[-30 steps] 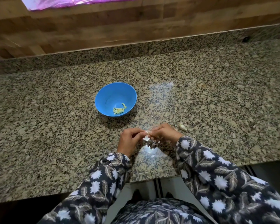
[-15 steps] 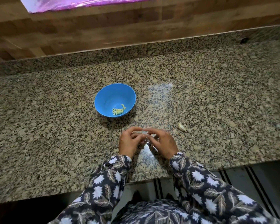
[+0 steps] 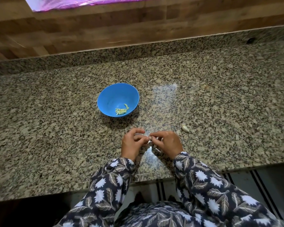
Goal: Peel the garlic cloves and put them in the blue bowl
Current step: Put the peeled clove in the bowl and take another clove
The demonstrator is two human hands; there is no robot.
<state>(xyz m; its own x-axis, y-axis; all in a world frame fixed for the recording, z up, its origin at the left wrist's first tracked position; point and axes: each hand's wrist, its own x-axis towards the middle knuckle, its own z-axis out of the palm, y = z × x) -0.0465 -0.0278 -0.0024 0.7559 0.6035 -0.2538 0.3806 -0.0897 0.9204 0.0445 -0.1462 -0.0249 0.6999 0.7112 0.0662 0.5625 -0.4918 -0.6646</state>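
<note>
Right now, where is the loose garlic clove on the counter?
In the head view the loose garlic clove lies on the granite counter, just right of the right hand and apart from it; the blue bowl sits farther left.

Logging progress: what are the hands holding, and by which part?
Left hand and right hand pinch one small whitish garlic clove between their fingertips, one from each side; finer detail is hidden.

Round blue plastic bowl (image 3: 111, 95), holding peeled garlic cloves (image 3: 121, 110), on speckled granite desk (image 3: 220, 104); unpeeled garlic clove (image 3: 185, 128) front-right.
</note>
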